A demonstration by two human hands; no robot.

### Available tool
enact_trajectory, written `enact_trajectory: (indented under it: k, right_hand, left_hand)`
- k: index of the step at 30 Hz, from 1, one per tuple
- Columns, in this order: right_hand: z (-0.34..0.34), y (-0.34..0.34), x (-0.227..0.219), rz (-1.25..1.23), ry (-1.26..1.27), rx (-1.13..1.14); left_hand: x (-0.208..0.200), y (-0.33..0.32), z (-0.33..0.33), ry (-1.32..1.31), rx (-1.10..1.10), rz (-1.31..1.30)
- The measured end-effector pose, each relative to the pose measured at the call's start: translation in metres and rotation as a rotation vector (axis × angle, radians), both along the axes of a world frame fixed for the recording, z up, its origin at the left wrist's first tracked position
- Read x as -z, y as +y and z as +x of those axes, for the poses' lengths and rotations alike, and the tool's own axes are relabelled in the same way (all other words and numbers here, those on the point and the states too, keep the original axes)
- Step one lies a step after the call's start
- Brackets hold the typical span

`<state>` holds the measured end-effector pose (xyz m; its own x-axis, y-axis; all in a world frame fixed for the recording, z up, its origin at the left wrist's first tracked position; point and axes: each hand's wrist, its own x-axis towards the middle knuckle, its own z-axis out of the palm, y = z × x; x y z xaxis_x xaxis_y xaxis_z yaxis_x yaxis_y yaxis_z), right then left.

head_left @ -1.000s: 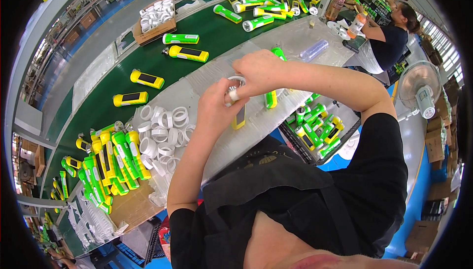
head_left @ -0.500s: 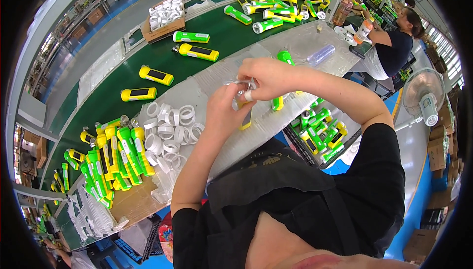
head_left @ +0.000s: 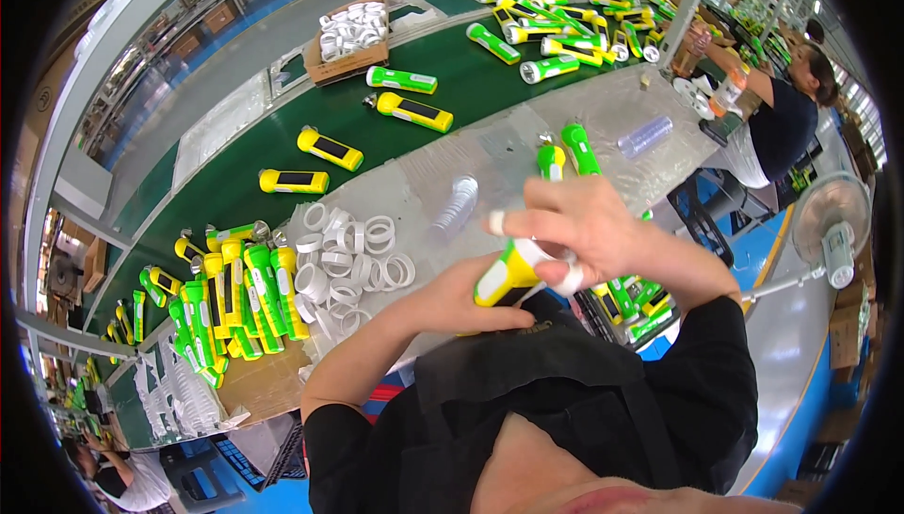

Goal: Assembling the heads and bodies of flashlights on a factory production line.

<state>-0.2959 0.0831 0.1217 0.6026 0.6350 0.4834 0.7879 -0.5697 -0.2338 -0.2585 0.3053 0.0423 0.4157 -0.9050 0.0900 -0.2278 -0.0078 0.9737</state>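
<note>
Close to my body, my left hand [head_left: 476,297] is wrapped around the body of a yellow and green flashlight [head_left: 506,279], which is tilted with its head up to the right. My right hand [head_left: 589,227] curls over that head, thumb and fingers around a white ring [head_left: 530,252] there. White covers sit on some of its fingertips. What lies under the right palm is hidden. Beyond the hands, a stack of clear round lenses [head_left: 459,203] lies on the plastic-covered worktop. Two more flashlights [head_left: 580,149] lie just past my right hand.
Left of my hands lie loose white rings [head_left: 348,255] and a pile of flashlights [head_left: 240,297]. Several flashlights rest on the green belt [head_left: 282,114], beside a carton of white parts [head_left: 350,39]. A clear tube-shaped stack [head_left: 645,137], a crate [head_left: 650,312], a fan [head_left: 833,232] and a co-worker [head_left: 791,100] are to the right.
Both hands have come down toward my body, the flashlight now showing between them. The right hand has shifted right, uncovering the clear lens stack.
</note>
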Motion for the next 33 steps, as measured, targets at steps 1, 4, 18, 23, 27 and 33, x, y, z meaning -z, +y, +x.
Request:
enact_trajectory:
  k: [1,4,18,23,27,33]
  right_hand:
    - [0.01,-0.004,0.014,-0.01,-0.025,0.0]
    - [0.078,-0.017,0.087,0.202,0.152,0.52]
    - [0.325,-0.088,0.16,0.403,0.133,0.96]
    - [0.333,-0.064,0.163,-0.074,0.009,0.907]
    - [0.302,-0.06,0.163,0.277,0.243,0.604]
    - [0.177,0.013,0.126,0.997,1.619,0.196]
  left_hand:
    - [-0.001,-0.003,0.004,-0.054,-0.027,0.023]
    - [0.028,-0.03,0.076,-0.495,-0.481,0.194]
    - [0.069,-0.053,0.276,-1.069,-0.506,0.597]
    - [0.088,-0.057,0.297,-1.062,-0.438,0.708]
    - [0.061,-0.047,0.252,-1.13,-0.38,0.524]
    - [0.035,-0.019,0.109,-1.243,-0.241,0.022]
